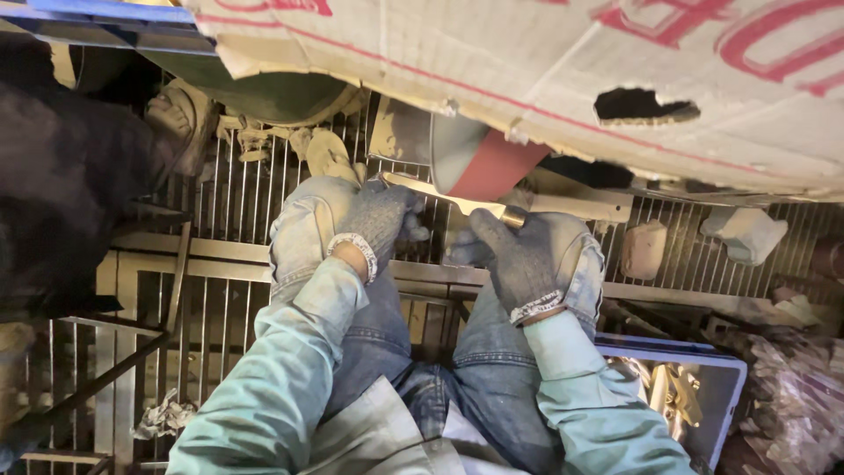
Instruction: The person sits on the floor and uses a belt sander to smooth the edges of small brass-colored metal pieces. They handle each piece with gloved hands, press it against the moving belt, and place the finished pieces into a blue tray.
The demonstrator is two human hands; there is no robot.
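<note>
Both gloved hands gripped a blade (457,200) against the belt (492,167): the left hand (378,220) pinched its tip, the right hand (519,251) clamped the handle end. Even pressure and a steady angle seemed key.

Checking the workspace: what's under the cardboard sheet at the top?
Under the cardboard sheet, a red sanding belt meets the knife blade. The machine behind is covered.
</note>
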